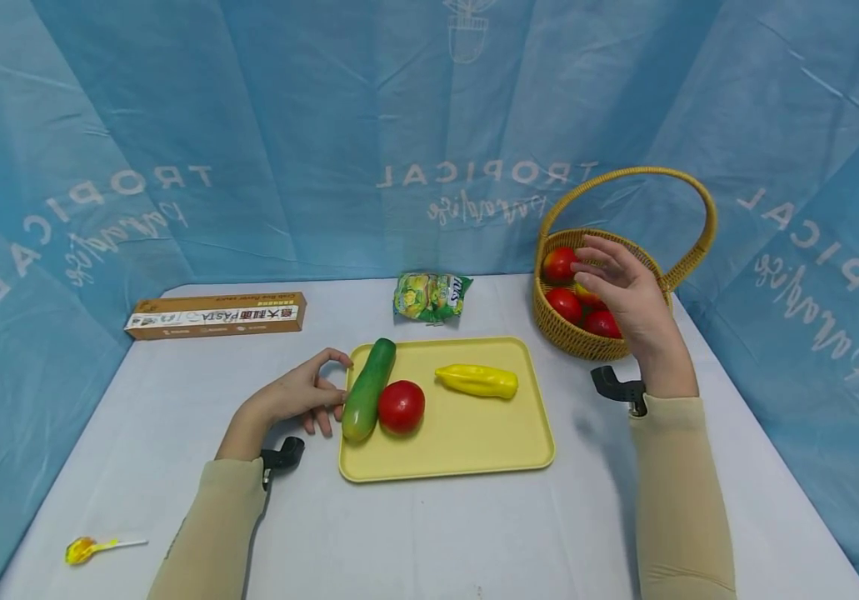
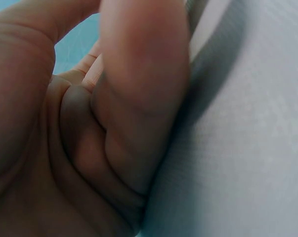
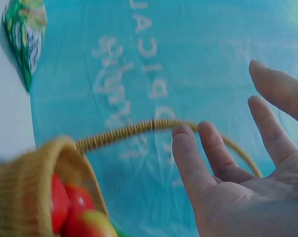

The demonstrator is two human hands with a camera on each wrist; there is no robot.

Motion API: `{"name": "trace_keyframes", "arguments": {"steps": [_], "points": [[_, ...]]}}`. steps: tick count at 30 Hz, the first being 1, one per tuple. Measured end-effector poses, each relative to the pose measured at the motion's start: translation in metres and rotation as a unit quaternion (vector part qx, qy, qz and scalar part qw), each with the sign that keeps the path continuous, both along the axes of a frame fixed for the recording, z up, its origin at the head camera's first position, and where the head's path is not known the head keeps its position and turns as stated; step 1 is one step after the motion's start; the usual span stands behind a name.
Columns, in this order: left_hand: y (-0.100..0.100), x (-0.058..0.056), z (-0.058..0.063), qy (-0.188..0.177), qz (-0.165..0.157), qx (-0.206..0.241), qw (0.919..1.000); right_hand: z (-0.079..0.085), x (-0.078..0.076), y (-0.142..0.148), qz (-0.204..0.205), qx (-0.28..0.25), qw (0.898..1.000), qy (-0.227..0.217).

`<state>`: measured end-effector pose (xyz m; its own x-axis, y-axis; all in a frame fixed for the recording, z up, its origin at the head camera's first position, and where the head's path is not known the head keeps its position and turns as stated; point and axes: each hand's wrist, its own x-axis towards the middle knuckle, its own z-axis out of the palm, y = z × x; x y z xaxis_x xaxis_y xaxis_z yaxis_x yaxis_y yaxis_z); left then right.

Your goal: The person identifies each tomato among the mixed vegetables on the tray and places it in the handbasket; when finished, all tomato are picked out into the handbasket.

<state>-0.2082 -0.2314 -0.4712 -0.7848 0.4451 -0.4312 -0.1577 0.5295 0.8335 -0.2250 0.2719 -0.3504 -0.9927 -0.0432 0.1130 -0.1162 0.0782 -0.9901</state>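
My left hand (image 1: 297,393) rests at the left edge of a yellow tray (image 1: 474,442), fingers bent and fingertips right at the rim. Close beside these fingertips a green cucumber (image 1: 371,390) lies along the tray's left side. Touching the cucumber is a red tomato (image 1: 402,407), and a yellow pepper (image 1: 476,381) lies farther right. In the left wrist view the palm shows nothing held. Over the wicker basket (image 1: 575,337) hovers my right hand (image 1: 619,283), its fingers spread and loosely bent around nothing. Several red and yellow apples (image 1: 564,305) sit inside the basket, partly hidden by that hand.
Behind the tray stands a green snack bag (image 1: 431,297). A long pasta box (image 1: 217,316) lies at the back left, and a yellow lollipop (image 1: 82,550) at the front left. The basket's tall handle (image 1: 642,171) arches above its rim. Blue curtains (image 1: 324,125) enclose the table.
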Motion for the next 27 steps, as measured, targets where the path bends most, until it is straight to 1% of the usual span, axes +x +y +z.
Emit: {"name": "trace_keyframes", "arguments": {"steps": [4, 8, 13, 15, 21, 27], "points": [[-0.001, 0.001, -0.001, 0.001, -0.002, 0.006, 1.0000, -0.001, 0.001, -0.017, 0.049, 0.003, 0.999, 0.010], [-0.001, 0.001, -0.001, 0.003, -0.002, 0.007, 1.0000, -0.004, 0.002, -0.033, 0.098, 0.010, 0.995, 0.011], [-0.001, 0.000, -0.001, 0.005, -0.005, 0.005, 1.0000, -0.009, 0.002, -0.055, 0.136, 0.049, 0.990, -0.001], [-0.001, 0.000, -0.001, 0.006, -0.005, 0.003, 1.0000, -0.010, 0.003, -0.065, 0.151, 0.056, 0.987, -0.006], [-0.001, 0.000, -0.001, 0.005, -0.005, 0.004, 1.0000, -0.017, 0.007, -0.092, 0.210, 0.060, 0.976, -0.021], [0.000, 0.001, 0.000, 0.005, -0.004, 0.002, 1.0000, -0.026, 0.013, -0.120, 0.256, 0.081, 0.962, -0.039]]}}
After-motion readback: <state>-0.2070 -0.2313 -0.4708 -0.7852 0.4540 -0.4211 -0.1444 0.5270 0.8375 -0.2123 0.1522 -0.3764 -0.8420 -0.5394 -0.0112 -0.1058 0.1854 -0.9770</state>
